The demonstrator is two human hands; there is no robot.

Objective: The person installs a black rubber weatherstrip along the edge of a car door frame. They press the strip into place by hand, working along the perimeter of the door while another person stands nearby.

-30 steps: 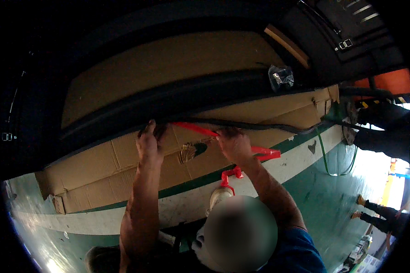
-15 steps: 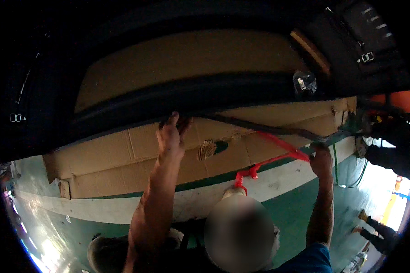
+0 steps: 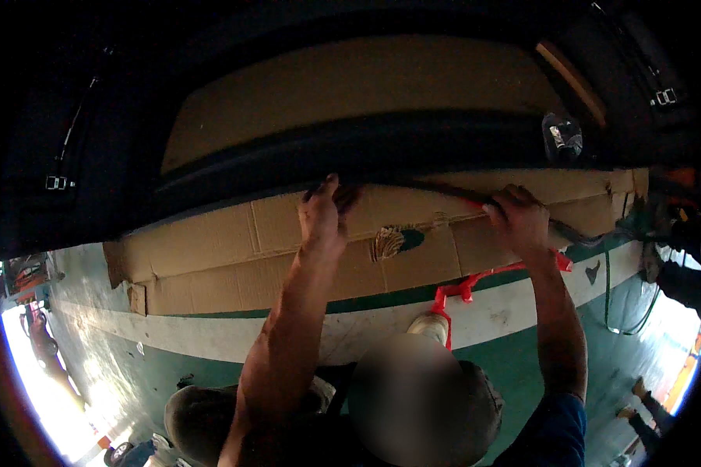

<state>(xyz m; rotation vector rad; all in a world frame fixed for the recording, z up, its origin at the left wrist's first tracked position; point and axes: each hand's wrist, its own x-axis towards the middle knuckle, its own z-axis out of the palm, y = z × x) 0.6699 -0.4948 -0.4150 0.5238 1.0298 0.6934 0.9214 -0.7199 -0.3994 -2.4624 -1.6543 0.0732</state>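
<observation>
A long black rubber strip (image 3: 436, 187) runs along the dark front edge of a black-lined compartment and trails off to the right. My left hand (image 3: 323, 214) is at that edge, its thumb up and its fingers curled around the strip; part of the grip is in shadow. Farther right, my right hand (image 3: 519, 222) is closed on the loose length of the same strip, holding it above the cardboard. Below both hands, a brown cardboard sheet (image 3: 210, 253) with a torn hole hangs along the edge.
Inside the compartment are a brown panel (image 3: 366, 89), a clear plastic bag (image 3: 562, 138) and metal buckles (image 3: 57, 183) at the sides. A red strap-like piece (image 3: 463, 291) lies near my shoe (image 3: 431, 327). Another person's legs (image 3: 650, 412) show at the right.
My right hand has moved left and up along the strip, closer to my left hand. My left hand stays at the edge. The view has shifted, so the scene sits farther right.
</observation>
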